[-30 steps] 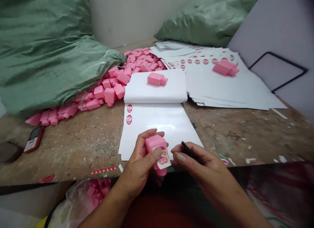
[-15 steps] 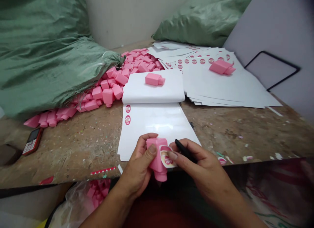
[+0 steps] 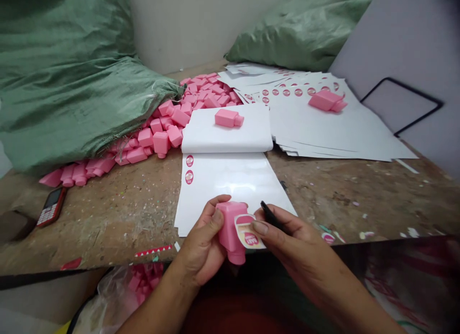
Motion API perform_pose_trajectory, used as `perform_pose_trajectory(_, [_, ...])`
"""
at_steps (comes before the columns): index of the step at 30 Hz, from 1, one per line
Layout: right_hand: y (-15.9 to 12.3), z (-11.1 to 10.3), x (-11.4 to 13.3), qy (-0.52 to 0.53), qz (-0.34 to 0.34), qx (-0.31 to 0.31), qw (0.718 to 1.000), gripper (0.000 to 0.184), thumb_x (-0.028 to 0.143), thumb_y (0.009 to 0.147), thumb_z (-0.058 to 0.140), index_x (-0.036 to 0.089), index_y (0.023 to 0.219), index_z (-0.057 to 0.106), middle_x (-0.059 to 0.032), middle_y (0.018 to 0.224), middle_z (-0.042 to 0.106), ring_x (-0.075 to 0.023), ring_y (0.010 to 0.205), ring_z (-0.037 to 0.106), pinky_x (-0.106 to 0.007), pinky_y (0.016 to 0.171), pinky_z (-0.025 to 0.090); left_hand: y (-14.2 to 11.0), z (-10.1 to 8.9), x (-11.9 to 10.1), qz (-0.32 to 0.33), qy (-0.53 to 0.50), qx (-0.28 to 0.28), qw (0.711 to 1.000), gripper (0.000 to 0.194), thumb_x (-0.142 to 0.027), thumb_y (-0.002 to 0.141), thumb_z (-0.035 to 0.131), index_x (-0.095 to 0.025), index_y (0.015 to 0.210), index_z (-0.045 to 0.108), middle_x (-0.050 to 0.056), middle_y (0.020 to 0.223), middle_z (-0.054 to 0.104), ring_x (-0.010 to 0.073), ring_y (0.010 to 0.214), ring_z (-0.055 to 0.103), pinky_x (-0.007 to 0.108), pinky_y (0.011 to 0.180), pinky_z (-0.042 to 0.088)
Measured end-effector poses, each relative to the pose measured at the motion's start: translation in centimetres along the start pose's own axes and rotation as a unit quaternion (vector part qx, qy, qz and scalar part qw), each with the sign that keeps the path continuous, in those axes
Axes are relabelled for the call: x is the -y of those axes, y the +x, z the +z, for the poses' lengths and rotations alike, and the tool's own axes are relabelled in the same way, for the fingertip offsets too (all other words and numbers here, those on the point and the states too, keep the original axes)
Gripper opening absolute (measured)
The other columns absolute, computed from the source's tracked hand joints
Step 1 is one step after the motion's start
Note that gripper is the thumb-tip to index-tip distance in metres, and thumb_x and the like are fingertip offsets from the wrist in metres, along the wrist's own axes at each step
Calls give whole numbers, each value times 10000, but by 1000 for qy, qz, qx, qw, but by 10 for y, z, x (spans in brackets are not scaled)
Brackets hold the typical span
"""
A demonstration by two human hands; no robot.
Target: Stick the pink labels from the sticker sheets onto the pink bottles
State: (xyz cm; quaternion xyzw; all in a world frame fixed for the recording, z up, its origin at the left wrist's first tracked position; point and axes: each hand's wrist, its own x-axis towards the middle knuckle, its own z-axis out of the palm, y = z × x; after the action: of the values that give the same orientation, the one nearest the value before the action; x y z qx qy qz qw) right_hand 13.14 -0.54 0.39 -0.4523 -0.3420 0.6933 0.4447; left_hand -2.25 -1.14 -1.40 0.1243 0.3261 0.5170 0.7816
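Note:
My left hand is closed round a small pink plastic bottle, whose neck points down toward me. Against the bottle's right side lies a pink and white sticker label with "BABY" on it. The thumb and fingers of my right hand pinch the label's right edge, which stands out past the bottle. How much of it sticks to the bottle I cannot tell. A slim black tool is also tucked in my right hand. Under and beyond my hands are sticker sheets, the top one folded back.
One pink bottle lies on the folded sheet, another on the sheet stack at right. Loose bottles spill from a green sack. A red phone rests at the table's left.
My right thumb has slid toward the label's upper right edge, showing more of its print. The label's right side now juts farther out from the bottle. The view has shifted slightly.

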Motion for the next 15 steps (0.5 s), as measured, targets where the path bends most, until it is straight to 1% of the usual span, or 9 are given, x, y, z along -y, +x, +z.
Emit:
perform_pose_trajectory(2, [0,3,1,-7,10,-5,1000,337,486,645,846,205,774,711,-10,757,654,-170,735,605,-291,709,517,-1,3,-1,0,-7,-2,1000,389,-324,849,717,-199,1181,556,105,1160,697,183,1013,667,320,918,496])
perform_pose_trajectory(4, [1,4,1,-12,18,-11,1000,348,494,639,843,202,782,719,-24,770,667,-176,731,610,-297,696,523,-1,5,-1,-1,-11,-6,1000,404,-340,850,713,-204,1194,551,109,1184,689,192,1012,667,336,913,497])
perform_pose_trajectory(9, [1,5,-1,4,17,-10,1000,317,461,655,840,204,792,715,-24,801,693,-167,734,615,-296,698,529,-1,6,1,0,-5,-12,1000,437,-380,819,738,-202,1183,573,107,1187,683,202,986,669,346,903,496])
perform_pose_trajectory(12, [3,6,-2,-2,10,-18,1000,323,465,650,842,196,768,708,-20,777,683,-166,712,609,-300,681,528,0,6,2,-7,-13,-12,1000,423,-381,821,736,-206,1172,577,100,1176,687,192,966,675,338,892,502])
perform_pose_trajectory(15, [4,5,-5,1,7,-23,1000,313,454,664,844,194,792,725,-12,765,679,-155,706,601,-279,664,512,1,6,4,-6,-23,-17,1000,413,-379,825,734,-204,1163,576,92,1154,695,186,961,680,332,890,508])
